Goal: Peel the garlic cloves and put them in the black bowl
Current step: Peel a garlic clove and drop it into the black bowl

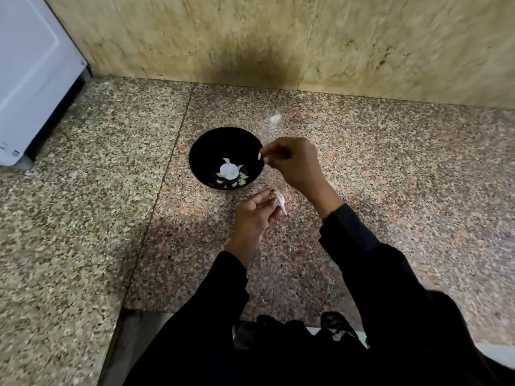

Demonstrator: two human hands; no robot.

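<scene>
A black bowl [225, 158] is set on a speckled stone counter [390, 168], close to the middle of the view. Several pale peeled cloves [230, 174] are seen lying on its bottom. A small white clove [259, 156] is pinched between the thumb and curled fingertips of the right hand [289, 162], which is held at the bowl's right rim, the clove just over the edge. Nearer the body and just short of the bowl, a pinkish-white piece of garlic [279, 202], still in its skin, is gripped by the curled fingers of the left hand [255, 215]. Dark sleeves [370, 263] are worn on both arms. A few bits of skin [282, 227] are scattered on the counter below the left hand. A yellowish wall [278, 37] is seen behind the counter, with a white appliance [33, 65] at far left.
</scene>
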